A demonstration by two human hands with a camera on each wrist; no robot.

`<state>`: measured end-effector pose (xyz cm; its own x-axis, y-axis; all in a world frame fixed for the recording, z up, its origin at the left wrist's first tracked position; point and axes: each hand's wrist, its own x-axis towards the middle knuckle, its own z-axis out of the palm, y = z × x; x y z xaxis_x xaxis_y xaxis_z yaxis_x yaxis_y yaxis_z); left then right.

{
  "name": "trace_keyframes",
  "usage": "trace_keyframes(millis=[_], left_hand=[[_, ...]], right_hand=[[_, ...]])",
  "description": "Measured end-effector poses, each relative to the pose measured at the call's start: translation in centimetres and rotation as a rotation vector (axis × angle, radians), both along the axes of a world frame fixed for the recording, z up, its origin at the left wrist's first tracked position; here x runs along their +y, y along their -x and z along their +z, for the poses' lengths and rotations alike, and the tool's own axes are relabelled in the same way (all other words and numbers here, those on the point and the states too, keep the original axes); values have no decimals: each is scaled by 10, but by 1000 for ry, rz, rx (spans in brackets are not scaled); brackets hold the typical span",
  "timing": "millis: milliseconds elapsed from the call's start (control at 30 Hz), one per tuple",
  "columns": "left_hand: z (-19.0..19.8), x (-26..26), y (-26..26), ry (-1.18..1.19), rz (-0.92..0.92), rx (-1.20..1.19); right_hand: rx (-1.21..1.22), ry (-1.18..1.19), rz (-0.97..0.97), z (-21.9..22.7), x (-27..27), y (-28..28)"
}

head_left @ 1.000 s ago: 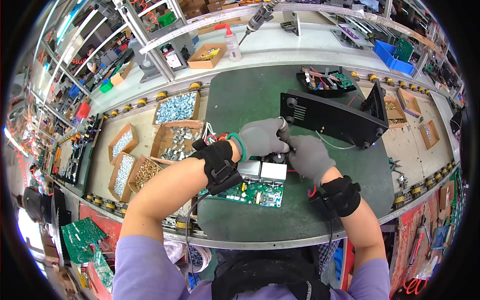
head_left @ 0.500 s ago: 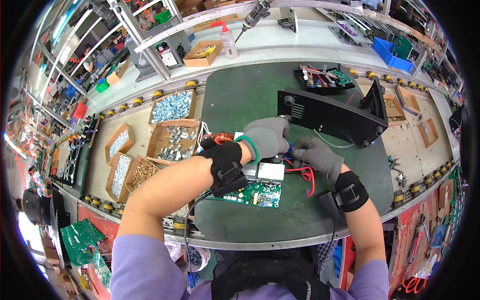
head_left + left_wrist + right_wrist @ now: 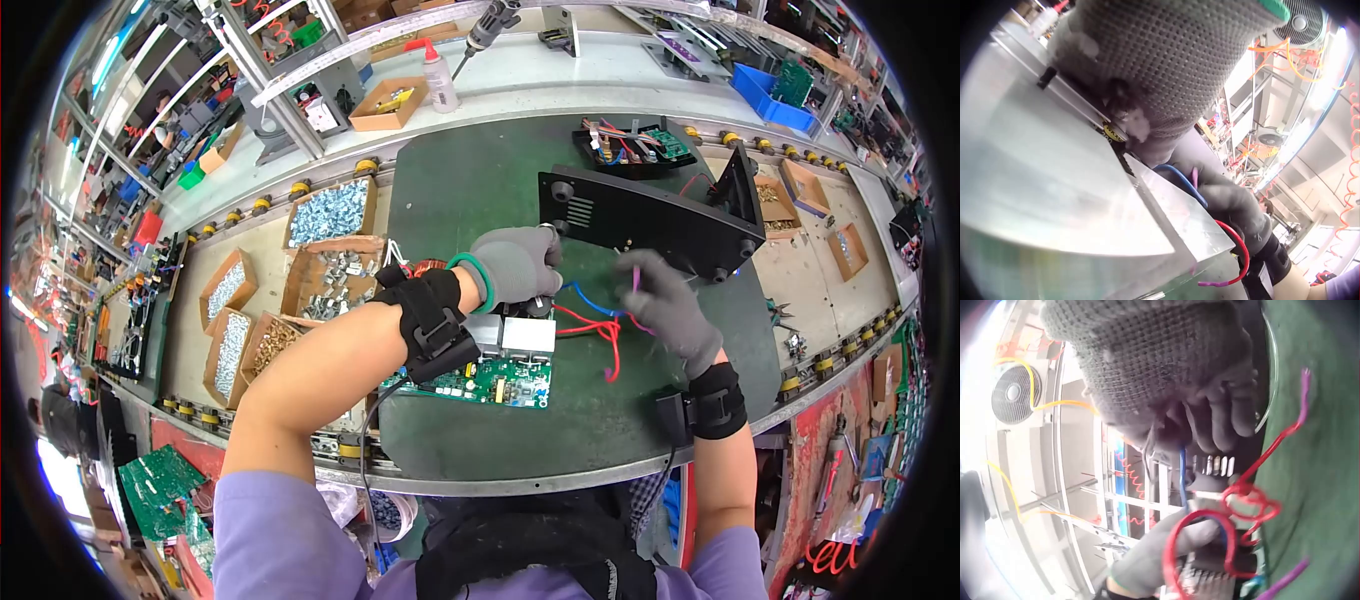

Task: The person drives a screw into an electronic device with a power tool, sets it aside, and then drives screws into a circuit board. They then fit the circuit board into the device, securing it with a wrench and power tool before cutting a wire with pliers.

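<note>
A green circuit board [image 3: 515, 385] with silver heat sinks [image 3: 528, 338] lies on the dark green work mat [image 3: 470, 440]. My gloved left hand [image 3: 512, 265] bends over the board's far end, beside a copper coil [image 3: 432, 266]; what lies beneath its fingers is hidden, so I cannot tell what it holds. To its right, my gloved right hand [image 3: 672, 312] pinches a blue wire [image 3: 1183, 475] between thumb and fingers. A purple wire end [image 3: 637, 277] shows by those fingers. A looped red wire [image 3: 610, 350] with purple ends trails from the board between the hands.
A black metal housing [image 3: 640, 230] stands beyond the hands, and a black tray of electronics [image 3: 630, 155] sits behind it. At left are cardboard boxes of blue-silver parts [image 3: 330, 213], metal clips [image 3: 330, 285] and brass pieces [image 3: 272, 342]. A power screwdriver [image 3: 488, 30] hangs above the back shelf.
My right hand has drawn away from the left, to the right, and the blue wire now stretches between them. The red wire has come into view. My left hand stays at the board.
</note>
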<state>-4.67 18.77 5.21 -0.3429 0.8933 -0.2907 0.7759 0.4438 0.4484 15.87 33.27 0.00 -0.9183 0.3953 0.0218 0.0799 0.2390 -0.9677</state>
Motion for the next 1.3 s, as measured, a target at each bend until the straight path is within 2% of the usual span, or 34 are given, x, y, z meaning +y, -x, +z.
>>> trace_keyframes(millis=[33, 100, 167, 233, 267, 333, 367, 433, 467, 533, 567, 633, 767, 833, 900, 933, 1000, 1033, 1100, 1133, 1167, 1200, 1233, 1300], left_hand=[[-1, 1, 1, -3, -3, -2], [-2, 1, 1, 6, -15, 12], [-3, 1, 1, 8, -8, 7], [-3, 1, 1, 8, -6, 5], [-4, 1, 2, -2, -10, 11], [-4, 1, 1, -12, -14, 18], [-4, 2, 1, -2, -13, 24], [-4, 2, 1, 9, -15, 32], [-4, 2, 1, 5, -15, 33], [-3, 2, 0, 0, -15, 36], [-1, 2, -1, 15, -8, 34], [0, 3, -2, 29, -4, 33], [0, 2, -1, 28, -13, 52], [1, 3, -1, 34, -18, 40], [-2, 3, -1, 30, 5, 35], [-4, 2, -1, 28, 12, 26], [-4, 4, 3, 32, -32, 24], [1, 3, 3, 29, -34, 22], [17, -9, 11, -66, -5, -335], [27, -18, 20, -191, -55, -362], [39, -31, 29, -314, -105, -387], [59, -51, 35, -378, -23, -368], [77, -74, 39, -442, 60, -351], [90, -119, 51, -582, 193, -297]], right_hand=[[-2, -3, -3, -1, -3, -5], [-30, -172, 146, -4, -10, -13], [-74, -169, 155, 5, -15, -19], [-136, -318, 137, 12, -19, -23], [-135, -318, 134, 14, -23, -25], [-34, -543, 55, 17, -31, -28], [-33, -542, 53, 13, -33, -27], [64, -805, -35, 3, -37, -24], [65, -806, -38, 3, -39, -25], [-21, -592, -218, 3, -45, -26], [-18, -593, -220, 1, -48, -24], [31, -656, -406, -4, -53, -19], [-61, -634, -442, 0, -48, -18], [-65, -587, -329, 8, -21, -42], [-131, -321, -519, 41, 13, -73], [-137, -326, -510, 35, 21, -79], [149, -208, -539, 18, 25, -88], [148, -211, -540, 21, 21, -88], [24, -687, -595, 36, 7, -81], [25, -685, -587, 43, -2, -78], [55, -810, -602, 52, -13, -75], [86, -934, -616, 55, -23, -70], [86, -931, -610, 53, -32, -66], [22, -807, -231, 49, -48, -58]])
